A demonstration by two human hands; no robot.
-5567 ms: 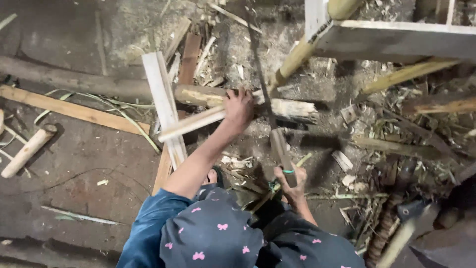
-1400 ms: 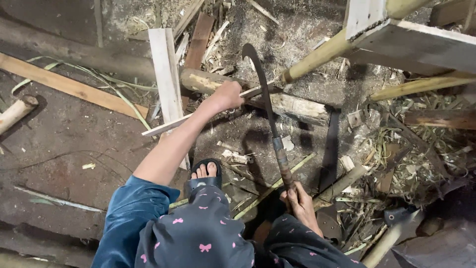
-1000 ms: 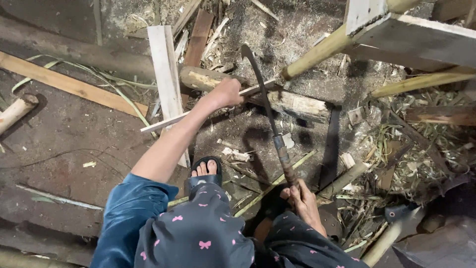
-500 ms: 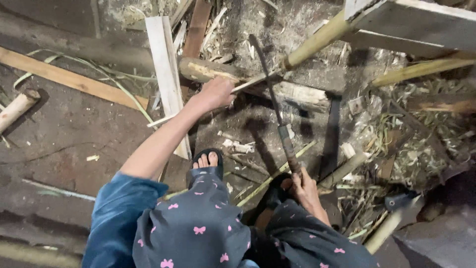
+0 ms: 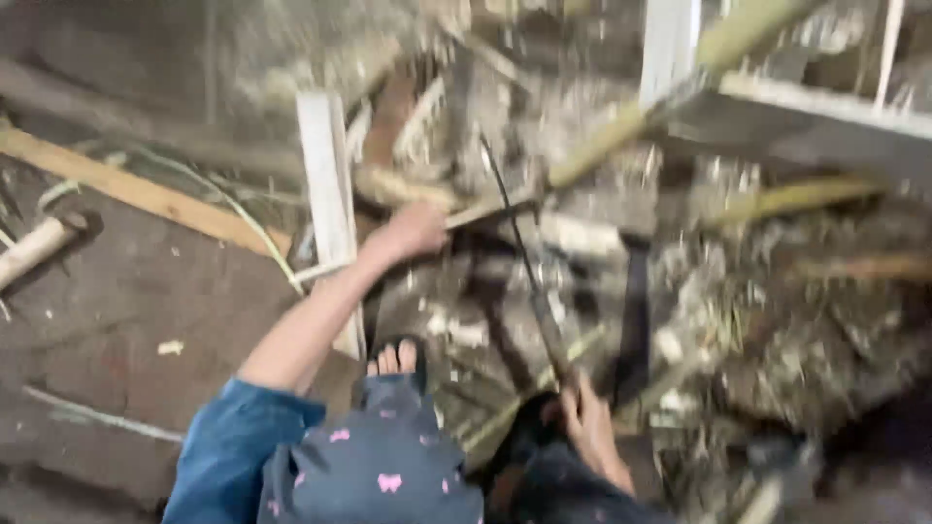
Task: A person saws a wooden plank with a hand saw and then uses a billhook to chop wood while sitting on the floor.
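Head view, blurred by motion, looks down on a dirt floor (image 5: 126, 320) littered with wood scraps, chips and dry plant fibre. Across the upper right runs a pale wooden frame (image 5: 825, 121), with a long yellowish bamboo pole (image 5: 621, 131) slanting down under it toward the middle. A flat orange-brown plank (image 5: 146, 194) lies at an angle on the left, and a white board (image 5: 330, 204) stands out near the centre, running away from the person. At the far left edge lies a short pale log end (image 5: 34, 252).

The person's left arm reaches forward from a blue sleeve (image 5: 233, 446); the left hand (image 5: 413, 231) is closed around a thin light stick (image 5: 485, 209) that rests over a thicker log (image 5: 408, 189) — fingers wrapped tight. The right hand (image 5: 587, 432), low and close to the body, grips the handle of a long dark curved blade (image 5: 519, 262); the blade rises from the hand and its tip sits just beside the stick, though whether it touches cannot be told. A bare foot in a sandal (image 5: 393, 359) shows between the arms, toes pointing toward the log.
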